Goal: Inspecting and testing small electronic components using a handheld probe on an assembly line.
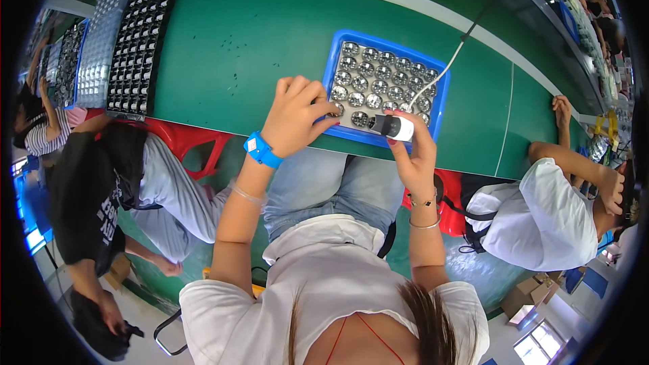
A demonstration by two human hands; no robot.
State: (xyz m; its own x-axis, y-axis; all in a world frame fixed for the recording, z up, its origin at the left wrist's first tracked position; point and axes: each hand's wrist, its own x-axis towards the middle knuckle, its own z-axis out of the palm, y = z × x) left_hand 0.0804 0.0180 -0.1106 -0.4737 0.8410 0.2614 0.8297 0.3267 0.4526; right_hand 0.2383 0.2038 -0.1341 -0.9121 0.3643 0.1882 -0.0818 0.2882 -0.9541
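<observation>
A blue-rimmed tray (443, 105) lies on the green table in front of me, filled with rows of round, shiny silver reflector cups (359, 84). My left hand (297, 111) reaches over the tray's near left corner, with thumb and index finger pinched around a reflector cup (337, 109) there. In my right hand (420, 152) is a short white cylinder with a black end (399, 128), held over the tray's near edge. Its black end points left, toward the cups. A white cable (439, 76) runs up from near the cylinder; where it joins is hard to see.
Tall black trays with white parts (143, 44) and clear plastic trays (103, 47) stand at the table's left end. Small dark bits (234, 76) are scattered on the green tabletop (270, 34). People sit on both sides, near red stools (186, 142).
</observation>
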